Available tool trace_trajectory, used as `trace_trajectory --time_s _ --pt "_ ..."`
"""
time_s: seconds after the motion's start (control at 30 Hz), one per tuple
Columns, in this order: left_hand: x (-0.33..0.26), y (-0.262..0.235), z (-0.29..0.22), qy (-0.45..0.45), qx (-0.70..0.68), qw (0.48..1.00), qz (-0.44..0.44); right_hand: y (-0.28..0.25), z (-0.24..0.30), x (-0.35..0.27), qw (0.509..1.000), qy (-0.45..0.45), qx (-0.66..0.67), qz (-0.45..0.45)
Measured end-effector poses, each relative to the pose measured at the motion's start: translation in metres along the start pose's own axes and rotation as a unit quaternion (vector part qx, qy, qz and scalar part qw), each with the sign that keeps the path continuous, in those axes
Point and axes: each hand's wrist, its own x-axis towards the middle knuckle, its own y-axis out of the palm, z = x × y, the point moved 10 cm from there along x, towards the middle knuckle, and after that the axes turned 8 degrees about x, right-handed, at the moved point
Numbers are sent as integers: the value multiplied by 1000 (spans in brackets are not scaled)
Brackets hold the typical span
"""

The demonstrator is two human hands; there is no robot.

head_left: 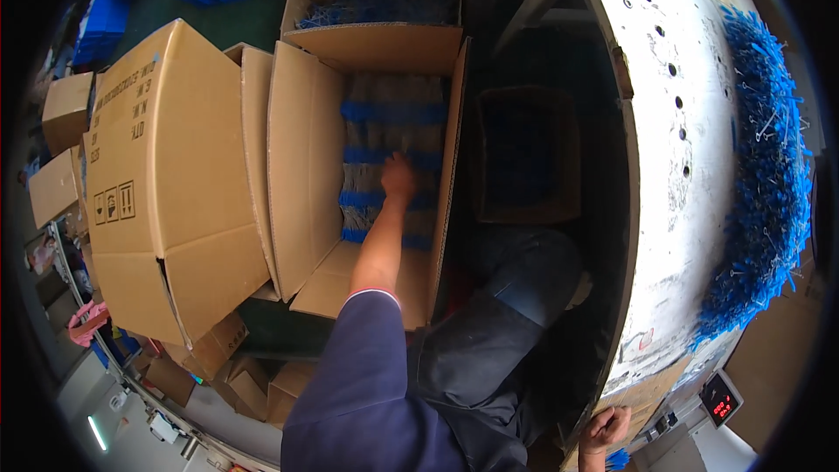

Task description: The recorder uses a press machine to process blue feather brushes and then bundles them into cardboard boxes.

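My left hand (398, 177) reaches down into an open cardboard box (306, 153) and is over, or touching, the packed rows (389, 177) inside. These rows alternate blue bands with greyish, semi-clear bands. The fingers look bent, but blur and shadow hide whether they hold anything. At the lower right, my right hand (609, 425) is by the near end of the worktable, its fingers curled closed. Whatever it may hold is hidden. A few blue pieces (618, 459) show just beside it. A long heap of thin blue pieces with fine metal wires (760, 166) lies along the table's far side.
The white, worn worktable (673, 236) has a row of holes. A second box with blue pieces (376, 4) stands behind the open one; a darker box (529, 157) sits under the table. A large carton (197, 175) stands left. A red-digit display (721, 399) is at lower right.
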Motion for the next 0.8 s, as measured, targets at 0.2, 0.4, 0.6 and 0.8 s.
trace_trajectory --time_s 0.2,0.4,0.6,0.8 --pt "43 31 -5 -3 27 998 -50 5 2 23 999 37 12 18" --pt "48 41 -12 -49 10 999 -22 10 29 50 996 40 66 44" --pt "36 0 -31 -71 13 997 9 5 6 32 998 35 50 30" --pt "13 -73 -8 -58 75 994 -59 14 0 31 965 73 179 176"
